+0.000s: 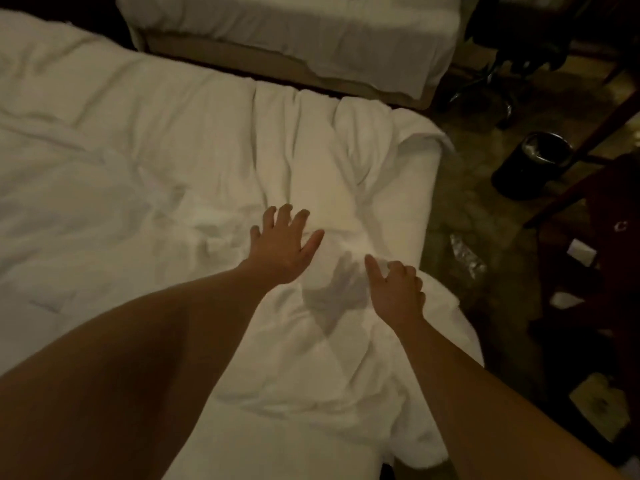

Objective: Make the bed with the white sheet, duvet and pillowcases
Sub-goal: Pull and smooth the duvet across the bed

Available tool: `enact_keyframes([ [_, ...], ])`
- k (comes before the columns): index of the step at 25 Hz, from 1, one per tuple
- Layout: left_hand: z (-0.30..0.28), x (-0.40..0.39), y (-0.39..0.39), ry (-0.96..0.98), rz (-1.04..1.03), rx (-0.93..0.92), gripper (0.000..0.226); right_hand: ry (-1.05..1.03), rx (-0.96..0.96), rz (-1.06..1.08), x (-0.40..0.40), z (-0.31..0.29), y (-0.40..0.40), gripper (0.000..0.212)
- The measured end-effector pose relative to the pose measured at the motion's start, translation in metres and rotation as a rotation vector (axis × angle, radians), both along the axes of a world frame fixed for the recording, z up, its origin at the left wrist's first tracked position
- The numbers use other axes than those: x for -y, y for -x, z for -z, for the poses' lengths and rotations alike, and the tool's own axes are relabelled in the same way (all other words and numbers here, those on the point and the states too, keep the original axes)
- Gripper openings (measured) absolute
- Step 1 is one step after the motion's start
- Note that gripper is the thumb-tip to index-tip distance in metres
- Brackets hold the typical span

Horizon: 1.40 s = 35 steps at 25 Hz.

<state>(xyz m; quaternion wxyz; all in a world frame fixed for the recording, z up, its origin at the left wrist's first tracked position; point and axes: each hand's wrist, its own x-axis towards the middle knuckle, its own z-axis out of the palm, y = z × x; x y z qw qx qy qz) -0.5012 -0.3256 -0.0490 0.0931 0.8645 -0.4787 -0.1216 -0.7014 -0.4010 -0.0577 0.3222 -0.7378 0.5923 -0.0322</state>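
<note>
A rumpled white duvet (166, 161) covers the bed and bunches in thick folds near the bed's right corner (367, 140). My left hand (282, 242) hovers over or rests on the duvet with its fingers spread, holding nothing. Just to its right, my right hand (398, 291) lies over the duvet's edge with the thumb out and the fingers loosely curled; no cloth shows between them. Both forearms reach in from the bottom of the view. No pillowcase is in sight.
A second bed with white bedding (294, 32) stands beyond a narrow gap at the top. A black waste bin (530, 164) sits on the patterned floor to the right, beside dark wooden furniture (595, 216) and a crumpled plastic bottle (465, 256).
</note>
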Motion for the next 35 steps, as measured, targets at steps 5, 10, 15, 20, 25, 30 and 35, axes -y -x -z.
enact_keyframes([
  [5,0.023,0.088,0.000,-0.057,-0.174,-0.062,0.068,-0.203,0.254,0.064,0.103,0.023,-0.026,0.079],
  [10,0.072,0.141,0.001,-0.116,-0.274,-0.198,0.072,-0.502,0.316,0.147,0.141,0.077,-0.072,0.084],
  [15,0.118,0.147,0.002,-0.129,-0.341,-0.177,0.066,-0.556,0.402,0.153,0.158,0.097,-0.137,0.081],
  [20,0.131,0.151,0.004,-0.104,-0.345,-0.157,0.062,-0.581,0.451,0.208,0.166,0.111,-0.137,0.070],
  [25,0.122,0.173,0.021,-0.062,-0.235,-0.215,0.060,-0.335,0.358,0.256,0.201,0.084,-0.098,0.077],
  [30,0.121,0.238,0.085,0.018,-0.177,-0.281,0.059,0.072,0.090,0.149,0.245,0.045,-0.023,0.071],
  [35,0.145,0.231,0.080,-0.055,-0.205,-0.189,0.064,-0.200,0.202,0.185,0.256,0.095,-0.039,0.089],
])
